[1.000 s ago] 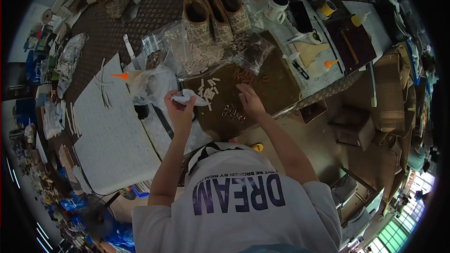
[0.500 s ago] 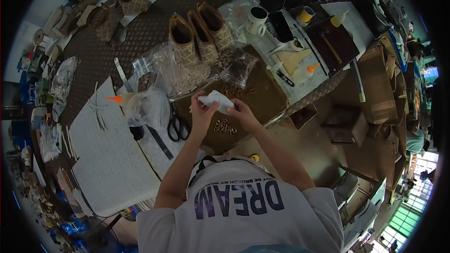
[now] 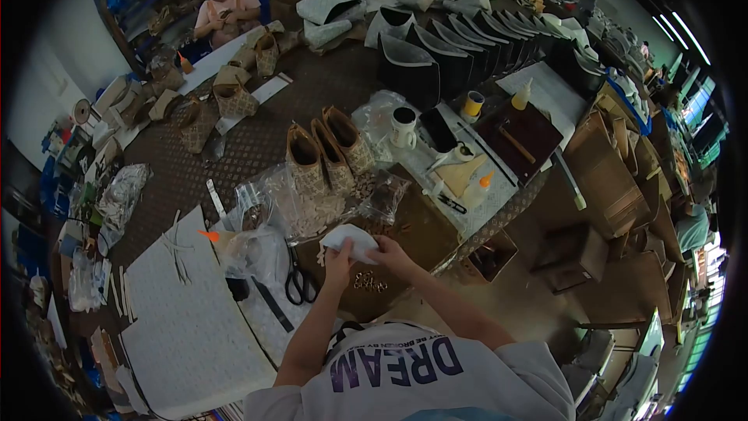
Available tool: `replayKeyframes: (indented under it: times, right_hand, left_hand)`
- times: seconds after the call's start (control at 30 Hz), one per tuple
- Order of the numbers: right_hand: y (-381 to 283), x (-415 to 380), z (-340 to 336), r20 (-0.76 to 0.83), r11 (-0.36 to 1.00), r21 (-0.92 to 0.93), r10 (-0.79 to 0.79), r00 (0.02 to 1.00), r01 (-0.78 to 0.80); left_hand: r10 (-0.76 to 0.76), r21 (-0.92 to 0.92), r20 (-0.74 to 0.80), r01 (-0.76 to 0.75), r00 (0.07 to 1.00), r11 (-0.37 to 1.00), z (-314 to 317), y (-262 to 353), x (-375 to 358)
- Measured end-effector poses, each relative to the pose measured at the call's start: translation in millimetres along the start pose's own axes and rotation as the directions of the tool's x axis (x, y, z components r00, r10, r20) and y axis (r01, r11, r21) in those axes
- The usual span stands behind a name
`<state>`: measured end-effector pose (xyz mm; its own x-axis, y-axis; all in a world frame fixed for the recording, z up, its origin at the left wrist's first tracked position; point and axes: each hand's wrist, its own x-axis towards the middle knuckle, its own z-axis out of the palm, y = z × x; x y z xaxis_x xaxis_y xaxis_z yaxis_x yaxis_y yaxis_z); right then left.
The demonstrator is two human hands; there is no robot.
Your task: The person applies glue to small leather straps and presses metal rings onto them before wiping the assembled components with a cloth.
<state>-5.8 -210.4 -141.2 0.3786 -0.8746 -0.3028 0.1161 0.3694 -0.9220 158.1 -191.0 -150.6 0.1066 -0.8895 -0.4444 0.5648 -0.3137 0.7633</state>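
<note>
A soft white sheet (image 3: 352, 240), like cloth or tissue, is held between both hands over the brown work board (image 3: 425, 222). My left hand (image 3: 337, 261) grips its left side, fingers closed with the thumb on top. On the opposite edge, my right hand (image 3: 394, 258) pinches the sheet. Small metal rings or buckles (image 3: 369, 281) lie in a cluster just below the hands. Black-handled scissors (image 3: 301, 284) rest left of my left hand. Beyond the hands are a clear bag of small beige pieces (image 3: 315, 214) and several patterned tan pouches (image 3: 309, 171) standing upright.
A white mug (image 3: 403, 129), a black tray (image 3: 439, 130), a hammer (image 3: 516, 145) and an orange-tipped glue bottle (image 3: 486, 179) occupy the right side. Large white sheets (image 3: 195, 327) cover the left. Curved black panels (image 3: 421, 54) stand in a row behind; a co-worker (image 3: 226, 12) sits across the table.
The head view has tilted up, bringing co-workers at the back into sight. The white sheet, bunched before, now appears more spread between both hands.
</note>
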Motion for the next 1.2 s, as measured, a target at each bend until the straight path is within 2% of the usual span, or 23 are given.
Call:
replayKeyframes:
  times: [0.07,0.17,0.23,0.27,0.33,0.37,0.43,0.47,0.53,0.6,0.63,0.67,0.77,0.87,0.9,0.97,1.03,1.1,1.2]
  right_hand:
    - [0.8,3.5,-3.9,0.137,0.984,-0.177,-0.003,0.991,0.028]
    - [-6.5,9.6,-0.2,0.096,0.923,-0.384,0.039,0.995,0.001]
    - [-11.9,10.3,12.0,0.065,0.928,-0.366,-0.055,0.996,0.075]
    - [-14.3,10.4,18.4,0.050,0.928,-0.357,-0.100,0.994,0.111]
    - [-12.2,12.2,26.3,0.063,0.979,-0.172,-0.102,0.993,0.112]
    - [-11.9,13.3,27.7,0.070,0.991,-0.077,-0.103,0.992,0.108]
    - [-17.9,11.5,22.3,0.169,0.970,0.174,0.139,0.976,-0.169]
    - [-20.8,9.6,17.9,0.239,0.907,0.283,0.248,0.939,-0.311]
    - [-15.4,4.4,5.9,0.367,0.904,0.259,0.234,0.900,-0.341]
    - [-12.2,3.6,4.2,0.407,0.930,0.164,0.239,0.882,-0.328]
    - [-20.8,-4.1,11.9,0.382,0.950,0.079,0.250,0.890,-0.301]
    - [-26.8,-9.8,18.5,0.356,0.961,-0.006,0.260,0.898,-0.276]
    - [-25.9,-12.7,31.1,0.248,0.990,0.063,0.108,0.963,-0.127]
    - [1.8,0.4,14.9,0.155,1.000,-0.025,0.009,0.988,-0.005]
    - [-5.0,-3.4,18.5,0.094,0.999,-0.022,0.032,0.995,-0.030]
    - [27.1,7.4,4.0,0.042,0.985,-0.158,-0.068,0.997,0.074]
    - [52.9,12.1,0.2,-0.083,0.953,-0.150,-0.276,0.957,0.262]
    - [49.3,7.8,2.3,-0.185,0.973,-0.097,-0.223,0.957,0.208]
    - [56.5,5.1,-1.1,-0.265,0.957,-0.291,-0.068,0.962,-0.012]
  left_hand:
    - [-0.016,-0.063,-0.046,0.013,0.999,0.998,4.8,8.2,-5.0]
    - [0.026,-0.209,-0.034,-0.033,0.999,0.977,7.4,11.5,-6.1]
    - [0.098,-0.337,-0.014,-0.097,0.995,0.937,2.6,-1.3,7.0]
    - [0.086,-0.400,0.051,-0.059,0.995,0.915,-1.0,-6.5,14.1]
    - [0.072,-0.509,0.180,0.030,0.981,0.860,-1.8,-5.9,19.8]
    - [0.089,-0.485,0.122,-0.019,0.989,0.875,-1.9,-6.4,22.5]
    - [0.126,-0.426,0.004,-0.112,0.992,0.898,7.7,5.6,16.0]
    - [0.124,-0.478,0.007,-0.106,0.992,0.872,7.8,6.1,18.0]
    - [0.120,-0.570,0.014,-0.090,0.993,0.816,-4.2,-2.3,31.0]
    - [0.066,-0.598,0.106,0.011,0.992,0.801,-31.1,-10.0,57.4]
    - [0.037,-0.609,0.153,0.064,0.988,0.791,-35.5,-8.7,61.3]
    - [0.041,-0.581,0.117,0.035,0.992,0.814,-37.3,-12.1,63.4]
    - [0.060,-0.486,0.006,-0.049,0.998,0.873,-24.8,-5.7,49.2]
    - [0.152,-0.405,-0.081,-0.172,0.985,0.898,-17.6,-7.5,46.4]
    - [0.198,-0.386,-0.099,-0.221,0.975,0.896,-18.5,-10.5,49.1]
    - [0.243,-0.345,-0.155,-0.283,0.957,0.895,-26.5,-20.4,46.4]
    - [0.288,-0.305,-0.227,-0.348,0.931,0.886,-30.1,-21.3,43.1]
    - [0.335,-0.262,-0.256,-0.399,0.907,0.879,-25.6,-20.1,39.5]
    - [0.326,-0.205,-0.234,-0.374,0.916,0.904,-23.3,-22.6,34.5]
